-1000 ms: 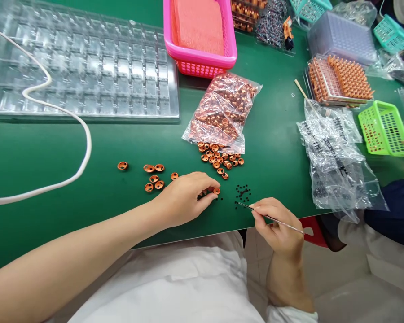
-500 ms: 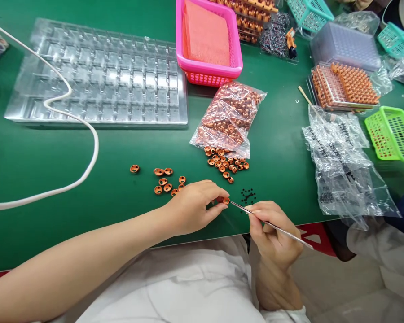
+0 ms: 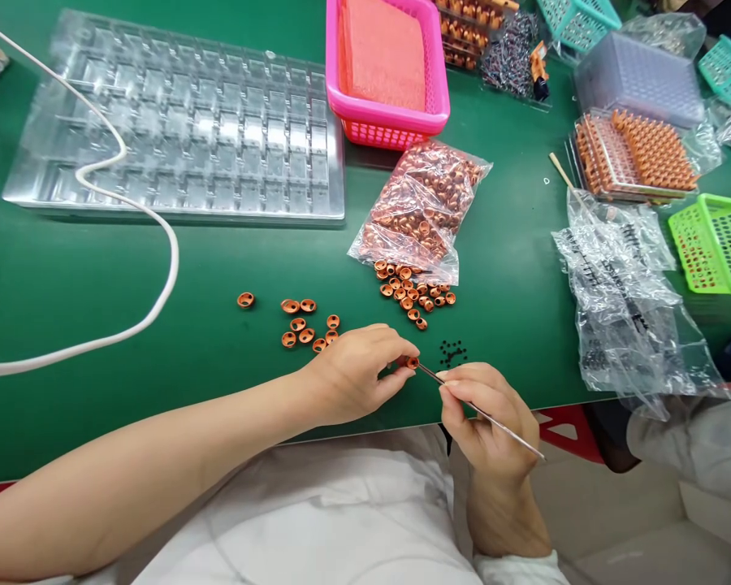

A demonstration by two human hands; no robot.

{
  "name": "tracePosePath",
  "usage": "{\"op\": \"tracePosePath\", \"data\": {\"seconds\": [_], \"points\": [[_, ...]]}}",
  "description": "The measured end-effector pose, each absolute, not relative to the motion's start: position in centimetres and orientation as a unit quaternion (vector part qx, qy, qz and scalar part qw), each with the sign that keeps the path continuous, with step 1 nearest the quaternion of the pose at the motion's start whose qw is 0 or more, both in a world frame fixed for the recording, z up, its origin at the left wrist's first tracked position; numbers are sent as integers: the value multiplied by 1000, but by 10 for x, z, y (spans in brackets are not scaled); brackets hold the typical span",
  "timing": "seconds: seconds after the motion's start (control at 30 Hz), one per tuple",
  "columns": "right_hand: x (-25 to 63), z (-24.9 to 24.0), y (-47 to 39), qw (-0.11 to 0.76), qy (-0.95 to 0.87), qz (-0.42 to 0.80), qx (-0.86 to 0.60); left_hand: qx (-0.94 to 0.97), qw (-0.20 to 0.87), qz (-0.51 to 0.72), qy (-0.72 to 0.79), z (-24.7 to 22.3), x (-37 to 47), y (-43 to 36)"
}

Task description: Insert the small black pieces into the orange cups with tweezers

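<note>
Between thumb and forefinger, my left hand (image 3: 359,374) pinches a small copper-coloured cup (image 3: 412,362) just above the green table. My right hand (image 3: 492,418) grips a thin metal tool (image 3: 493,421) like a pen, and its tip reaches the opening of that cup. Small black pieces (image 3: 452,353) lie just beyond my right hand. Several copper cups with holes (image 3: 306,335) are spread to the left, beyond my left hand. More cups (image 3: 407,302) spill out below a clear bag (image 3: 423,203) full of them.
A clear moulded tray (image 3: 188,130) lies at the back left, with a white cable (image 3: 174,244) across it. Pink baskets (image 3: 390,122) stand behind the bag. On the right are plastic bags (image 3: 627,309), a green basket (image 3: 715,248) and stacked orange parts (image 3: 651,154). A person's sleeve (image 3: 694,439) shows there.
My right hand and the tool have shifted slightly left, closer to the cup, and the tool tip sits further into it. The whole view has moved a little.
</note>
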State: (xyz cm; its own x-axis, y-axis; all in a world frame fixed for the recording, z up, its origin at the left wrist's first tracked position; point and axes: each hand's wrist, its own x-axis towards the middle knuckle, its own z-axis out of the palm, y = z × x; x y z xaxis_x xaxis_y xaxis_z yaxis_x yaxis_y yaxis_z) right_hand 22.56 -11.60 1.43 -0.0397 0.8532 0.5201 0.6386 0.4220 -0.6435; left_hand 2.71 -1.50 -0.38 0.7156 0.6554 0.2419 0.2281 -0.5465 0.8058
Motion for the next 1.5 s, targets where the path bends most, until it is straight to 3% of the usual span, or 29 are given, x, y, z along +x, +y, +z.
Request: {"op": "tracePosePath", "data": {"seconds": [0.9,1.23,1.5], "points": [[227,26,-112,349,-798,78,-486,854,368,267,253,-3,28,-17],[230,23,-116,366,-790,73,-486,839,397,268,258,-4,27,-16],[227,28,-118,427,-732,89,-523,826,428,264,255,-1,28,-16]]}}
